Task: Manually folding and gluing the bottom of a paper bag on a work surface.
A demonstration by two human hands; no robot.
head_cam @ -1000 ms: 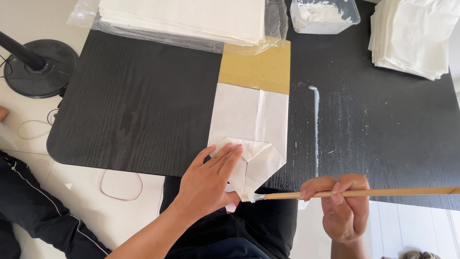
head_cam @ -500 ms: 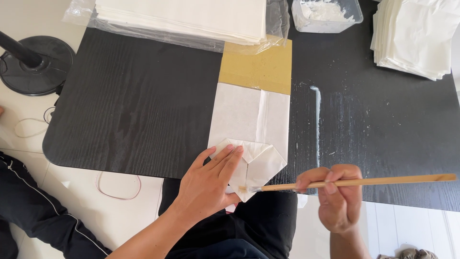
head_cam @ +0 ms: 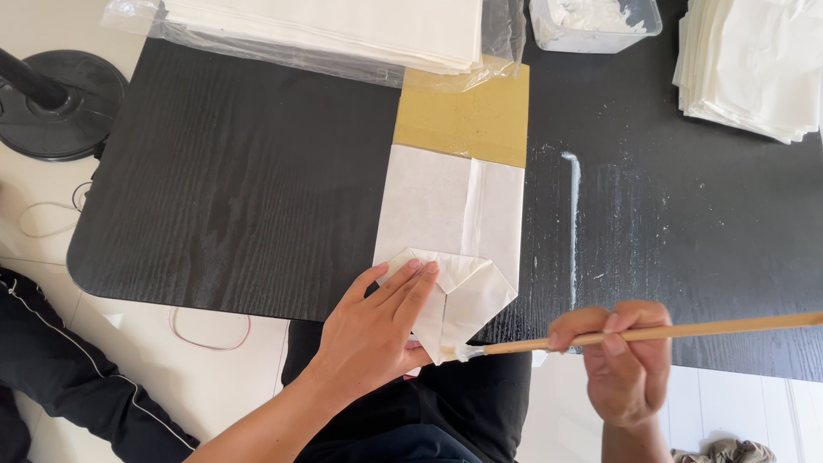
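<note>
A white paper bag [head_cam: 450,214] lies flat on the black table [head_cam: 231,189], its folded bottom flaps hanging over the near edge. A tan cardboard strip [head_cam: 463,120] sticks out from the bag's far end. My left hand [head_cam: 377,330] presses flat on the left flap of the folded bottom. My right hand [head_cam: 621,364] grips a long wooden brush [head_cam: 686,328], held almost level. The brush tip [head_cam: 459,351] touches the lowest corner of the fold.
A plastic-wrapped stack of white sheets [head_cam: 334,30] lies at the far edge. A clear tub of white paste [head_cam: 596,21] stands beside it. Folded white bags [head_cam: 754,69] are piled at the far right. A black stand base [head_cam: 56,103] sits on the floor at left. Paste streaks [head_cam: 573,223] mark the table.
My right hand has slid the brush leftward, bringing its tip onto the lower corner of the fold. My left hand has stayed pressed on the flap.
</note>
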